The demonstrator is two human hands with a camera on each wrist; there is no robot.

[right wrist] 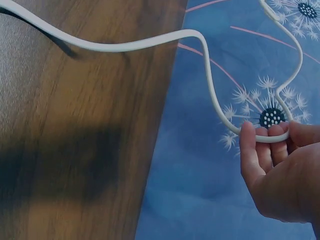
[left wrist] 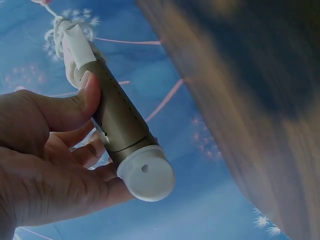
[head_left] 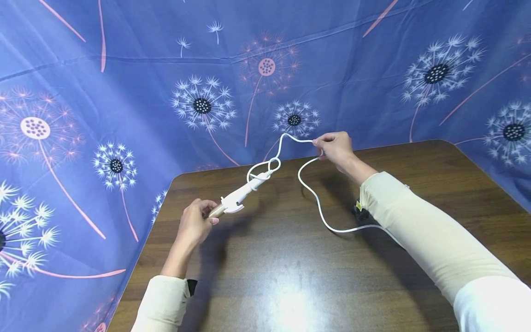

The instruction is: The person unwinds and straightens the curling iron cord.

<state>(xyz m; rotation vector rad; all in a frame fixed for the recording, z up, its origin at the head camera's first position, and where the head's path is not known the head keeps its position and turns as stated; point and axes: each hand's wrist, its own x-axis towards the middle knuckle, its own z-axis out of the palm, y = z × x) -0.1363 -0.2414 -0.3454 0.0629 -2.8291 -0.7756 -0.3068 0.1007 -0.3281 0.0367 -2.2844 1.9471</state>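
Observation:
A curling iron (head_left: 240, 196) with a white handle and a gold barrel is held at a tilt above the table, handle pointing away. My left hand (head_left: 196, 223) grips the barrel; the left wrist view shows the thumb pressed on the gold barrel (left wrist: 122, 112) and the white end cap (left wrist: 150, 175) free beyond the fingers. The white cord (head_left: 317, 207) loops loosely around the handle's far end. At the back of the table, my right hand (head_left: 337, 148) pinches the cord, and in the right wrist view a short bend crosses its fingers (right wrist: 250, 155). The cord's far end is hidden behind the right sleeve.
A brown wooden table (head_left: 265, 258) lies below both hands. Behind it and to the left hangs a blue cloth (head_left: 149, 83) with dandelion prints. Under the right cuff shows a small black item (head_left: 361, 212) with a yellow mark.

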